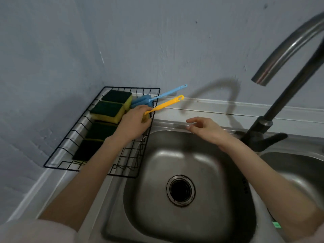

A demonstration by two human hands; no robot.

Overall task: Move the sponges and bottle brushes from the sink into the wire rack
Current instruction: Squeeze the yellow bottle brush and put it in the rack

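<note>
A black wire rack (pixel 57 156) stands left of the steel sink (pixel 157 172). Several yellow sponges with dark green tops lie in it, the nearest to the wall at the far end (pixel 117 97). A blue bottle brush (pixel 158 97) rests on the rack's far right corner, its handle poking out over the rim. My left hand (pixel 134 124) is inside the rack, shut on the head end of a yellow bottle brush (pixel 165 104), whose handle angles up to the right. My right hand (pixel 205 128) hovers open above the sink's back rim, holding nothing. The sink basin shows only its drain (pixel 180 190).
A curved metal faucet (pixel 287 50) with a dark base arches in from the right over the basin. A second basin (pixel 296 165) begins at the right edge. The blue-grey wall (pixel 122 41) stands close behind the rack and the sink.
</note>
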